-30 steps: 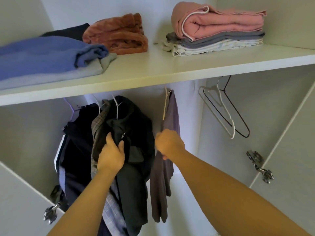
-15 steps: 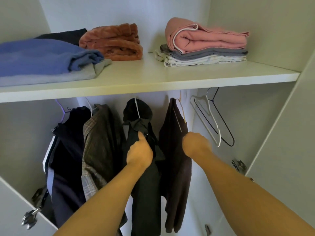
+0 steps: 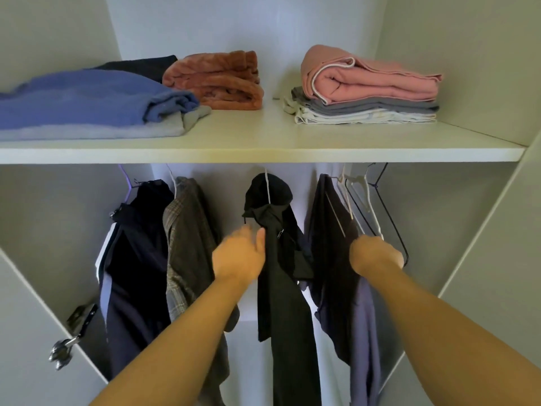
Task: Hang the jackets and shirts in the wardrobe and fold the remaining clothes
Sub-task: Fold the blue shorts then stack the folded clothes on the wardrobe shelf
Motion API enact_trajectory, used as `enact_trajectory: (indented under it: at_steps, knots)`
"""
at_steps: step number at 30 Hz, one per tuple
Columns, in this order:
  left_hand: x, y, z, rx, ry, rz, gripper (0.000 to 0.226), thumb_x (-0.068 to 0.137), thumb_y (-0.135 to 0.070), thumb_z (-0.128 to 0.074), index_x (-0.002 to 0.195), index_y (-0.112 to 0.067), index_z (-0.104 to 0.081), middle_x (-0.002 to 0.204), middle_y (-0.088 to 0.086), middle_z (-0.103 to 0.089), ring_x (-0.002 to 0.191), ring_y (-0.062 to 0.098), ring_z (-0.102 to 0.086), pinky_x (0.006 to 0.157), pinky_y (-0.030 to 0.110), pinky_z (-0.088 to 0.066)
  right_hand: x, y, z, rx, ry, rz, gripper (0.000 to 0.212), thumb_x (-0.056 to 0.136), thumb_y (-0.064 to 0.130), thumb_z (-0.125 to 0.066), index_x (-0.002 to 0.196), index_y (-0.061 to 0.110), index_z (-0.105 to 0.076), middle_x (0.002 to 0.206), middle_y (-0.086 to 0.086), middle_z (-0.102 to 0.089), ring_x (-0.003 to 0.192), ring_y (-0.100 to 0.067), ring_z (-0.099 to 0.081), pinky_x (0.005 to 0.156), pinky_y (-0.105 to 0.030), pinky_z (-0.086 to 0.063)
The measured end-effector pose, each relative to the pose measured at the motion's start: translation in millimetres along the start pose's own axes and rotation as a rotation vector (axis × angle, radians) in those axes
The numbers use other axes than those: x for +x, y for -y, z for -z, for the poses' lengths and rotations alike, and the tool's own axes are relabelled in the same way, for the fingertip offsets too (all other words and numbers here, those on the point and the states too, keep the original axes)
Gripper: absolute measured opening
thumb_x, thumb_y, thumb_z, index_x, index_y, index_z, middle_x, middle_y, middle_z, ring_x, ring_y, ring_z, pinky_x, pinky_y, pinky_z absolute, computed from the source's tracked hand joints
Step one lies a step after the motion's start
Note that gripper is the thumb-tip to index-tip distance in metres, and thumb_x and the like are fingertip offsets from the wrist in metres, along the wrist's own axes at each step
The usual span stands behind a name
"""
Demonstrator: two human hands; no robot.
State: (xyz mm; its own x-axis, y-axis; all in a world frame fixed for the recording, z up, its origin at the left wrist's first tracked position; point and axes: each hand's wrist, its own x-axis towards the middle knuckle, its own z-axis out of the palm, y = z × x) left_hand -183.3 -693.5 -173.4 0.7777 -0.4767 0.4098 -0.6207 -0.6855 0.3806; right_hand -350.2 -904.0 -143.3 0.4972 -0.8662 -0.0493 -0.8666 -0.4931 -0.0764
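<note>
Several garments hang under the wardrobe shelf [image 3: 263,150]: a navy jacket with white stripes [image 3: 131,259], a plaid shirt [image 3: 187,230], a black hooded jacket [image 3: 278,288] and a dark purple shirt [image 3: 330,259]. My left hand [image 3: 238,253] is blurred and has its fingers spread. It lies against the left side of the black hooded jacket. My right hand [image 3: 376,254] is curled into a fist at the right shoulder of the dark purple shirt and grips it. What the fingers hold behind the fist is hidden.
Empty wire hangers [image 3: 366,200] hang just right of the purple shirt. On the shelf lie folded stacks: blue and grey [image 3: 87,101], rust fleece [image 3: 216,80], and pink on grey and white [image 3: 366,80]. A door hinge [image 3: 73,332] juts out at lower left.
The black hooded jacket and purple shirt slid right along the rail and now hang spaced apart. My left hand let go of the jacket and opened; my right hand moved right with the shirt.
</note>
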Motion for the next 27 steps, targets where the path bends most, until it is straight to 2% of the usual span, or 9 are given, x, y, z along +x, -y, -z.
enact_trajectory:
  at_steps: [3, 6, 8, 10, 13, 17, 20, 24, 27]
  knots:
    - [6, 68, 24, 0.234, -0.279, 0.076, 0.055, 0.093, -0.034, -0.06, 0.14, -0.007, -0.05, 0.142, 0.022, -0.048, 0.123, 0.043, -0.047, 0.093, 0.053, -0.043, -8, 5, 3, -0.014, -0.107, 0.005, 0.028, 0.101, 0.029, -0.047, 0.12, 0.012, -0.058, 0.108, -0.01, -0.068, 0.081, -0.028, -0.058, 0.066, -0.037, -0.041]
    - [17, 110, 38, 0.171, 0.039, 0.343, 0.074, 0.102, -0.038, -0.049, 0.161, -0.011, -0.012, 0.146, 0.024, -0.04, 0.115, 0.044, -0.053, 0.079, 0.049, -0.048, -20, 24, 7, 0.005, -0.248, 0.079, 0.029, 0.1, 0.031, -0.049, 0.12, 0.011, -0.043, 0.093, -0.008, -0.066, 0.082, -0.031, -0.065, 0.061, -0.036, -0.04]
    - [18, 124, 29, 0.206, 0.205, 0.363, 0.081, 0.105, -0.028, -0.045, 0.161, -0.019, 0.012, 0.131, 0.02, -0.056, 0.092, 0.035, -0.06, 0.066, 0.042, -0.045, -28, 43, 9, 0.04, -0.313, 0.161, 0.029, 0.1, 0.032, -0.048, 0.118, 0.011, -0.039, 0.072, -0.003, -0.051, 0.067, -0.028, -0.056, 0.053, -0.033, -0.033]
    - [16, 127, 18, 0.264, 0.239, 0.299, 0.095, 0.098, -0.007, -0.049, 0.159, -0.019, 0.023, 0.117, 0.018, -0.065, 0.08, 0.03, -0.059, 0.066, 0.04, -0.045, -37, 63, 10, 0.08, -0.331, 0.235, 0.031, 0.102, 0.037, -0.043, 0.119, 0.012, -0.038, 0.064, 0.001, -0.04, 0.056, -0.022, -0.047, 0.048, -0.031, -0.027]
    - [14, 117, 5, 0.242, 0.211, 0.24, 0.099, 0.092, 0.003, -0.049, 0.158, -0.014, 0.023, 0.106, 0.016, -0.067, 0.079, 0.031, -0.064, 0.063, 0.037, -0.047, -49, 89, 5, 0.081, -0.332, 0.313, 0.033, 0.104, 0.041, -0.04, 0.123, 0.013, -0.038, 0.065, 0.002, -0.046, 0.05, -0.016, -0.045, 0.045, -0.03, -0.028]
    - [14, 94, -2, 0.284, 0.232, 0.17, 0.096, 0.093, 0.0, -0.052, 0.159, -0.008, 0.017, 0.075, 0.004, -0.054, 0.054, 0.017, -0.05, 0.044, 0.03, -0.037, -63, 112, -6, 0.108, -0.274, 0.318, 0.033, 0.104, 0.043, -0.039, 0.122, 0.016, -0.038, 0.068, 0.001, -0.054, 0.054, -0.017, -0.053, 0.048, -0.032, -0.038]
    - [12, 86, -7, 0.235, 0.248, 0.146, 0.094, 0.094, -0.001, -0.051, 0.16, -0.009, 0.016, 0.069, 0.001, -0.049, 0.052, 0.015, -0.047, 0.045, 0.03, -0.038, -74, 124, -12, 0.098, -0.28, 0.29, 0.029, 0.104, 0.045, -0.039, 0.115, 0.018, -0.038, 0.065, 0.003, -0.052, 0.052, -0.016, -0.051, 0.046, -0.03, -0.033]
    - [8, 95, -2, 0.181, 0.208, 0.131, 0.088, 0.1, -0.011, -0.049, 0.161, -0.014, 0.015, 0.092, 0.009, -0.066, 0.065, 0.022, -0.059, 0.056, 0.034, -0.047, -92, 130, -19, 0.117, -0.298, 0.266, 0.025, 0.104, 0.047, -0.039, 0.097, 0.023, -0.032, 0.061, 0.005, -0.047, 0.048, -0.013, -0.045, 0.043, -0.027, -0.023]
    - [-11, 108, 22, 0.229, 0.156, 0.123, 0.073, 0.108, -0.042, -0.035, 0.163, -0.018, 0.008, 0.129, 0.011, -0.06, 0.083, 0.028, -0.065, 0.059, 0.035, -0.045, -109, 132, -19, 0.114, -0.285, 0.279, 0.027, 0.105, 0.047, -0.036, 0.093, 0.023, -0.033, 0.061, 0.004, -0.044, 0.048, -0.013, -0.041, 0.044, -0.027, -0.02]
